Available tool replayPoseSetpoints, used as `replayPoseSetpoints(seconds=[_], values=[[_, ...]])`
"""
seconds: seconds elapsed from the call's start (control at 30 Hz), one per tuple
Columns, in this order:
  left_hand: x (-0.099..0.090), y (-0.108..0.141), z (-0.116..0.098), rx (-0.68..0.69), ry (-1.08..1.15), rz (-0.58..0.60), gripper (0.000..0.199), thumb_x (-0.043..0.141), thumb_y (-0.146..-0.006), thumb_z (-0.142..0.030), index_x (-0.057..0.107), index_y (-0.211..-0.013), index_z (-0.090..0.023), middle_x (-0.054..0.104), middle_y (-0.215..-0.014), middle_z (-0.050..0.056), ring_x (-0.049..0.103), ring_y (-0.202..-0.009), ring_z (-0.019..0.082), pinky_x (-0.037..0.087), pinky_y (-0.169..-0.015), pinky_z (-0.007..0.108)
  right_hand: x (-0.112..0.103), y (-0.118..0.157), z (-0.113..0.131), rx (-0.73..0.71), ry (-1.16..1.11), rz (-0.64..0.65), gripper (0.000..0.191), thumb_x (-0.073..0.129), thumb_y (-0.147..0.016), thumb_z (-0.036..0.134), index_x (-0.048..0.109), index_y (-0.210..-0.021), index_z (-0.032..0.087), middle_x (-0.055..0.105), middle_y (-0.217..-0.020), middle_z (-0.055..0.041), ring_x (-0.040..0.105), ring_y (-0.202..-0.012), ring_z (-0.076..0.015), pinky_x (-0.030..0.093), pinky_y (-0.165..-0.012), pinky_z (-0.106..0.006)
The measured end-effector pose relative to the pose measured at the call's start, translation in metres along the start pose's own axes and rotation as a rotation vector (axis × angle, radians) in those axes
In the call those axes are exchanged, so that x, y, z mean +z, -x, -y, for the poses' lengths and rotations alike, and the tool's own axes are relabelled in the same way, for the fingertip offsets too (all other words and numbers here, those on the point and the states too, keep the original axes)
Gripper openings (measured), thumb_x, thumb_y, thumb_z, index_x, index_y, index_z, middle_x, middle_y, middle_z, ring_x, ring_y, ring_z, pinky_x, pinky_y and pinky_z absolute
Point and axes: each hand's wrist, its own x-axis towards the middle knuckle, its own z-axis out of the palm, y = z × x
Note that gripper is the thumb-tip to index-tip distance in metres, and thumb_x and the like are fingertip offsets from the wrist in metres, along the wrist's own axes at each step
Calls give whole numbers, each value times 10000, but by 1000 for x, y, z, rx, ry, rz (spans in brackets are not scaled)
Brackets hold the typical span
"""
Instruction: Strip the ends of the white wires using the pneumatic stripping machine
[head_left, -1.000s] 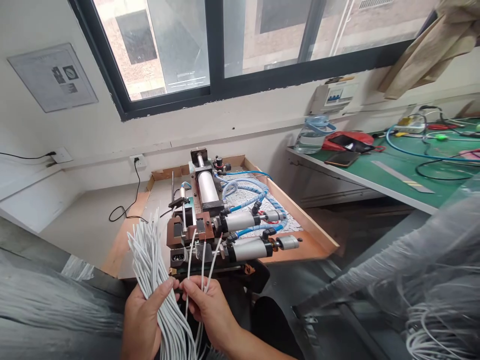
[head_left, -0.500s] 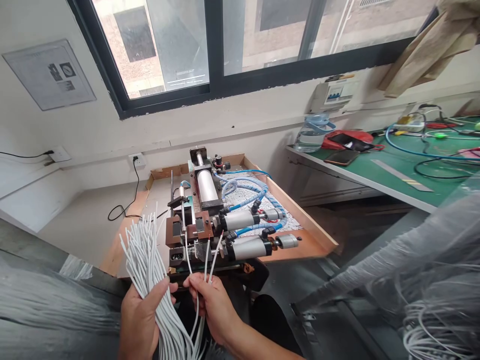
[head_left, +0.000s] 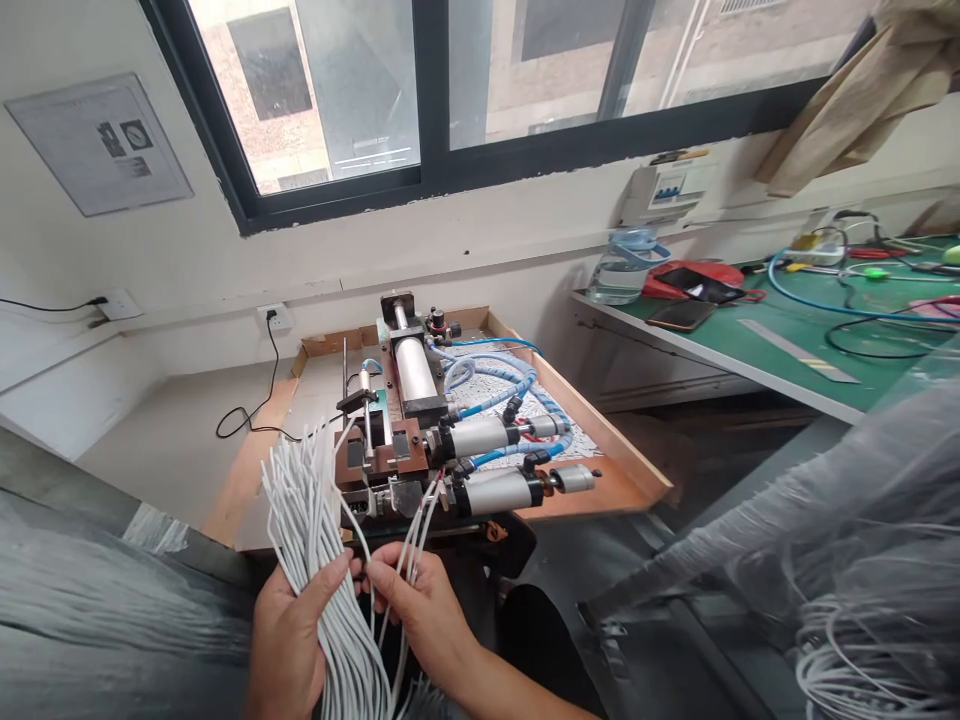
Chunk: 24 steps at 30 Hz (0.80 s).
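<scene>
My left hand (head_left: 294, 630) is wrapped round a thick bundle of white cables (head_left: 304, 515), whose cut ends fan out upward. Beside it my right hand (head_left: 427, 605) is closed on a few separate white cables (head_left: 414, 545), which stick up past its fingers with reddish tips. One single cable curves between the bundle and the right thumb and forefinger. The fingertips of both hands are close together. Just beyond the hands stands a pneumatic machine (head_left: 390, 455) with brown blocks and silver cylinders (head_left: 491, 494).
The machine sits in a wooden-edged tray (head_left: 634, 465) with coiled blue hoses (head_left: 525, 380). At right, a green-topped table (head_left: 795, 345) carries a water jug (head_left: 624, 268), a phone and wires. Plastic-wrapped cables (head_left: 862, 640) hang at lower right. A black power cord (head_left: 259, 410) runs left of the machine.
My right hand has moved left, closer to the bundle, and now has more cables standing up from it. The bundle has shifted slightly right with my left hand.
</scene>
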Motion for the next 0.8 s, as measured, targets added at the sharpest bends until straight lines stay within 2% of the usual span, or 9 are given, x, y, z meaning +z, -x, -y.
replayPoseSetpoints(seconds=[0.1,0.2,0.5,0.7,0.8], values=[[-5,-2,0,-35,-35,-78,277,740,-497,-151,634,-747,-95,680,-648,83,619,-594,204,502,-551,301,-3,4,-6,43,-28,-69,260,581,-702,379,546,-658,125,537,-533,2,402,-408,-60,264,-395,-179],[-9,-5,0,-26,-58,-102,284,737,-510,-155,624,-764,-101,682,-655,79,626,-617,209,503,-559,299,-4,7,-9,110,-50,-84,245,579,-690,359,525,-642,125,546,-539,-6,401,-389,-52,240,-376,-172],[-8,-5,-1,38,-84,-89,286,737,-511,-184,598,-754,-121,655,-596,18,615,-561,191,492,-490,277,-5,4,7,194,-135,-122,170,549,-626,264,490,-534,134,448,-445,42,272,-361,-29,134,-368,-180],[-4,-4,-4,54,-92,-83,283,733,-510,-196,607,-749,-113,651,-592,28,605,-541,173,471,-475,251,-8,-5,6,181,-136,-142,170,527,-607,235,467,-476,146,385,-404,60,245,-368,-42,141,-385,-199],[-3,-3,-4,60,-92,-75,262,730,-510,-198,613,-726,-110,649,-578,35,596,-531,168,459,-466,246,-8,-6,7,182,-134,-116,171,541,-620,240,485,-491,144,410,-421,49,279,-394,-54,176,-410,-205]])
